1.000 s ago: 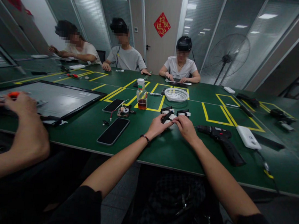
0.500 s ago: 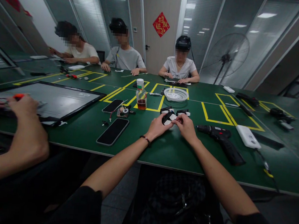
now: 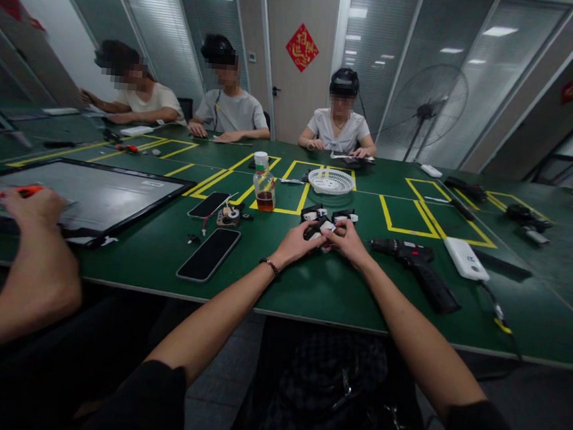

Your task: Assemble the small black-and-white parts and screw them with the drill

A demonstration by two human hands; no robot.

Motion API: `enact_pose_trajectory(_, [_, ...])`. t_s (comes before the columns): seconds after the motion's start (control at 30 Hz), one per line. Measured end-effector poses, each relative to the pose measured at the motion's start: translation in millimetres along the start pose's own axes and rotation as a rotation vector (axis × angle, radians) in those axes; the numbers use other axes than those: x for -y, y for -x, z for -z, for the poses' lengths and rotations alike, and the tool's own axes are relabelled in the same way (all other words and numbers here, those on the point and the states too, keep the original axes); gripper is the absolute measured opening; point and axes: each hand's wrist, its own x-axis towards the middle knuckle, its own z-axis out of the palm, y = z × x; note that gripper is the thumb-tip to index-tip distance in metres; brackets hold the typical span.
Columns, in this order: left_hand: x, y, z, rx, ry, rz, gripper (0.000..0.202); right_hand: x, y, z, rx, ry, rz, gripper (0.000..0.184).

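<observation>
Right hand closed in, half hiding black part.

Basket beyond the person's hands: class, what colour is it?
The basket is white, with slotted walls; the head view shows it best.

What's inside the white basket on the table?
Nothing pokes above the rim of the white basket. Its near wall hides the bottom, so anything lying inside cannot be seen.
</observation>
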Motion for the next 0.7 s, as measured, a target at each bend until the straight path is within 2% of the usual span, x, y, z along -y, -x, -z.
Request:
enact_pose_trajectory(0.1, [0.6,-2.2,0.5,0.121,0.158,0.037,0.064,2.5,0.5,-0.1,0.015,-0.016,-0.022,0.059])
enact_pose_trajectory(0.2, [-0.9,-4.3,-0.6,0.216,0.289,0.078,0.057,3.4,-0.9,1.2,-0.018,0.007,-0.013,0.057])
enact_pose_trajectory(0.37, [-4.5,-5.7,-3.9,0.188,0.352,0.134,0.052,1.7,-2.1,-0.8,-0.036,-0.040,0.014,0.054])
enact_pose_trajectory(0.53, [-5.6,-4.8,-4.0,0.211,0.368,0.159,0.048,2.0,-0.1,-4.1,-0.030,-0.054,-0.002,0.050])
enact_pose_trajectory(0.7, [-1.5,-5.6,-7.6,0.124,0.351,0.154,0.052,9.5,2.3,-8.4,0.012,-0.025,0.033,0.047])
